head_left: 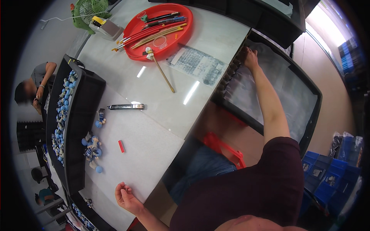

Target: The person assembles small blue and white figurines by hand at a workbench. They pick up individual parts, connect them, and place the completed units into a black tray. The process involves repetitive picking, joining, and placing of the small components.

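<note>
My left hand (129, 198) hovers at the near edge of the white table, palm up, its fingers loosely curled and nothing visible in them. A small red block (121, 146) lies on the table beyond it, near several small blue-and-white figurines (92, 148). Stretched out to the far right, my right hand (249, 58) reaches the left rim of a black tray (308, 86) lined with clear plastic sheet (269, 54). A row of small brownish pieces (230, 72) runs along that rim beside it. Its fingertips are partly hidden, so any hold cannot be made out.
A black bin (86, 90) full of blue figurines stands at the left. A dark tube-shaped pen (125, 106) and a padded stick (163, 75) lie mid-table. Farther back are a red tray (189, 29) with brushes and a green fan (88, 11). Blue bins (331, 177) sit right.
</note>
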The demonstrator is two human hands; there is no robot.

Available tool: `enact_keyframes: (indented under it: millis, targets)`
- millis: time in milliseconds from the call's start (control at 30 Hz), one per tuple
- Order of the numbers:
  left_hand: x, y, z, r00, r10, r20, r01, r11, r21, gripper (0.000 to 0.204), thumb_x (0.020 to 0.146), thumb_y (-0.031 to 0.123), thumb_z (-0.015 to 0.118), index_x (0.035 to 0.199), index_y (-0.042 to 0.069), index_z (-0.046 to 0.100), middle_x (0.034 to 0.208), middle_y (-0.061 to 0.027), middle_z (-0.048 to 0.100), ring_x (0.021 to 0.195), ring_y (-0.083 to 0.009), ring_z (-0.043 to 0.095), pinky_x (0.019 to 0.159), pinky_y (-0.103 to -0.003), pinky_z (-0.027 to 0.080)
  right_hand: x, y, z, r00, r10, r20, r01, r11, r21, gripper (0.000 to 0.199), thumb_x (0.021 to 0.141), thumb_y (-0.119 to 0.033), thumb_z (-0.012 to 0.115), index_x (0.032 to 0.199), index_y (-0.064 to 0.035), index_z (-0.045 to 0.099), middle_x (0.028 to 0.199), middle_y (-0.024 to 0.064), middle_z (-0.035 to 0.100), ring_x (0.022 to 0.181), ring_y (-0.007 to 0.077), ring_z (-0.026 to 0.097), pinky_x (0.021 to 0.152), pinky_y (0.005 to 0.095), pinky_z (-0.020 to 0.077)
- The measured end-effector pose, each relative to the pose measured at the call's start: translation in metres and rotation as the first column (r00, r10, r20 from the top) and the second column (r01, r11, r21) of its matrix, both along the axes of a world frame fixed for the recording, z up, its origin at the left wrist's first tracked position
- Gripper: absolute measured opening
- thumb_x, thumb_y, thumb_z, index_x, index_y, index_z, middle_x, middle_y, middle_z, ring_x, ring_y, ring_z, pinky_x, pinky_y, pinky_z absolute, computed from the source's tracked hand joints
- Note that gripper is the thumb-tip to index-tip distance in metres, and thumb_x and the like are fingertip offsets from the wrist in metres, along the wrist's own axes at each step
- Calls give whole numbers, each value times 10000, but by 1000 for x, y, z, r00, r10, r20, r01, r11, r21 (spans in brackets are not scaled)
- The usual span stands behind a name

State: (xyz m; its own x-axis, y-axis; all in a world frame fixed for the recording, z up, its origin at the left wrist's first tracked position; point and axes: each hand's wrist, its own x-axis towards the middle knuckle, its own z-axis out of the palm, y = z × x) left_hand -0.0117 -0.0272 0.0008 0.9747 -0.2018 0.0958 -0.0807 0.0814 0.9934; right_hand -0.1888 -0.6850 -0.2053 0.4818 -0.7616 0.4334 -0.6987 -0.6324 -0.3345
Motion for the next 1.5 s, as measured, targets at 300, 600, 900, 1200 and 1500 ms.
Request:
enact_keyframes:
  millis: [300, 600, 900, 1200, 1500]
  targets:
    - [-4, 3, 5, 992, 90, -89, -90, 996, 10, 203, 817, -30, 515, 1013, -51, 563, 955, -139, 603, 795, -145, 570, 701, -253, 470, 4, 83, 86, 877, -91, 472, 84, 996, 36, 324, 822, -90, 543, 1134, -9, 512, 1060, 120, 589, 994, 246, 551, 863, 322, 416]
    - [-4, 5, 11, 993, -17, -120, 9, 998, -65, 177, 790, -24, 587, 965, -9, 582, 963, -82, 602, 829, -109, 554, 723, -249, 470, 93, 293, 216, 416, 456, 787, -713, 701, -29, 230, 816, 45, 527, 1046, 49, 514, 998, 121, 572, 894, 153, 546, 795, 258, 446]
    - [-6, 7, 11, 993, -91, -79, 79, 987, -139, 80, 724, -77, 628, 713, -7, 591, 964, -116, 602, 782, -108, 541, 723, -244, 452, 265, 403, 256, 302, 946, 121, -931, 320, -176, 379, 675, 81, 567, 1039, -23, 552, 1085, 129, 546, 985, 290, 520, 853, 352, 418]
    - [-1, 20, 8, 990, -89, -107, 63, 972, -226, 186, 888, 118, 496, 950, -19, 605, 979, -117, 612, 808, -135, 568, 748, -256, 459, 293, 419, 249, 429, 897, 101, -894, 407, 186, 291, 729, 69, 543, 1011, 12, 586, 970, 106, 618, 901, 217, 575, 795, 299, 459]
    - [3, 14, 39, 996, -22, -83, 0, 967, -255, 372, 898, 146, 480, 1239, 9, 421, 1128, -115, 548, 962, -162, 542, 817, -294, 443, 185, 496, 244, 458, 414, 787, -741, -311, 595, 338, 817, -57, 583, 1127, 52, 507, 980, 113, 603, 859, 159, 579, 768, 289, 476]
